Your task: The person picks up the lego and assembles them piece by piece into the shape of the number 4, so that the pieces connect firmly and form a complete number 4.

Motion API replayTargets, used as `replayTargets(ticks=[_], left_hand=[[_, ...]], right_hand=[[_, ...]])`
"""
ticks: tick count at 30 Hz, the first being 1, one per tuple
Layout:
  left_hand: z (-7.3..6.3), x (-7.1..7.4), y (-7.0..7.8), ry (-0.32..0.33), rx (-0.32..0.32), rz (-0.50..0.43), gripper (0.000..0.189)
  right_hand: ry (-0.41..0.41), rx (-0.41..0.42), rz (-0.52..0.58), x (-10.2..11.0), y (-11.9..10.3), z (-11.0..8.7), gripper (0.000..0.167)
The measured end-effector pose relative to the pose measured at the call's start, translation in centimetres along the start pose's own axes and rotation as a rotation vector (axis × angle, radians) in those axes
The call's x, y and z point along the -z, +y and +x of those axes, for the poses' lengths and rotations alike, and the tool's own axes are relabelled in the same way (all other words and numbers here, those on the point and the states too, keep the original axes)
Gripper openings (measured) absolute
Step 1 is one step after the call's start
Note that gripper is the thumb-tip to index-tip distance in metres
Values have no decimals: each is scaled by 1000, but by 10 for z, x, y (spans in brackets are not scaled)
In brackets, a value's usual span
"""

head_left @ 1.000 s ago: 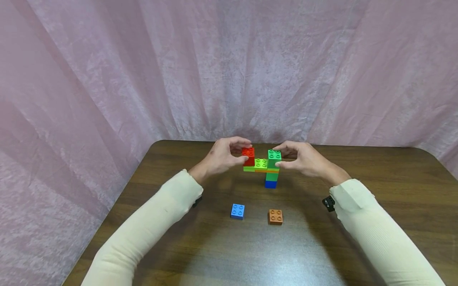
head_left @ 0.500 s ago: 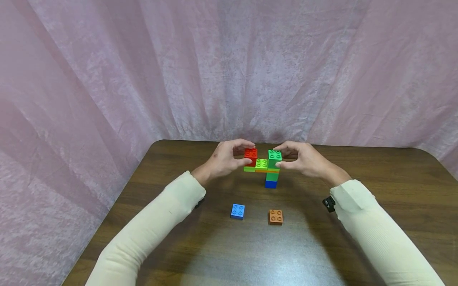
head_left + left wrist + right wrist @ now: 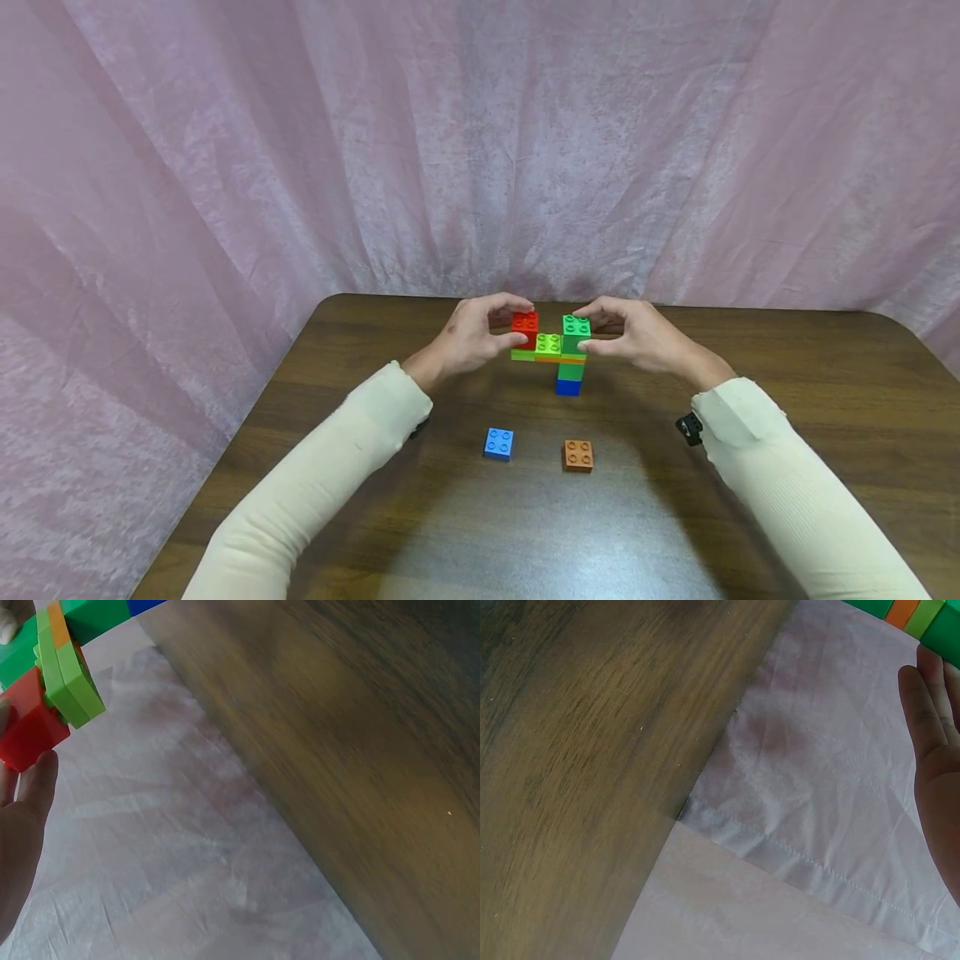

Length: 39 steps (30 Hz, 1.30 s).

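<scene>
My left hand (image 3: pixel 472 333) pinches a red toy brick (image 3: pixel 525 331) between thumb and fingers, over the left end of a lime-green brick piece (image 3: pixel 548 344). In the left wrist view, a bit of lime stud shows at the seam beside the red brick (image 3: pixel 34 724). My right hand (image 3: pixel 633 333) pinches the green brick (image 3: pixel 576 333) on top of the stack's right side. Beneath it come a thin orange layer (image 3: pixel 548 360), another green brick (image 3: pixel 571 372) and a dark blue brick (image 3: pixel 568 387) at the bottom. The lime piece's left end overhangs the table.
Nearer the front of the wooden table (image 3: pixel 787 400) lie a light blue brick (image 3: pixel 498 444) and a brown brick (image 3: pixel 578 456), apart from each other. A pink curtain (image 3: pixel 562 150) hangs behind the table's far edge.
My left hand has shifted slightly right with the red brick, then stayed nearly still over the last half second. My right hand keeps its grip on the green brick.
</scene>
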<state>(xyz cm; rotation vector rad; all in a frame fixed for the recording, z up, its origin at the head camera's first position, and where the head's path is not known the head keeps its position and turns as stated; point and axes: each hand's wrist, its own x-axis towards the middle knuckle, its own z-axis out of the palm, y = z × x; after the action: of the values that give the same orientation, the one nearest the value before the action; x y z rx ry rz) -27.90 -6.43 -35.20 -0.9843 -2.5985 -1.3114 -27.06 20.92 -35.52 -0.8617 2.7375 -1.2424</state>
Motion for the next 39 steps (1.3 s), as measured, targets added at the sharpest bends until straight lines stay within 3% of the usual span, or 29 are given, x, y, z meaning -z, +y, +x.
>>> replayTargets(ticks=[20, 39], left_hand=[[2, 5, 6, -54, 42, 42, 42], [2, 5, 5, -63, -15, 55, 40]], right_hand=[[-5, -7, 10, 0, -1, 0, 41], [-4, 0, 14, 1, 1, 1, 39]])
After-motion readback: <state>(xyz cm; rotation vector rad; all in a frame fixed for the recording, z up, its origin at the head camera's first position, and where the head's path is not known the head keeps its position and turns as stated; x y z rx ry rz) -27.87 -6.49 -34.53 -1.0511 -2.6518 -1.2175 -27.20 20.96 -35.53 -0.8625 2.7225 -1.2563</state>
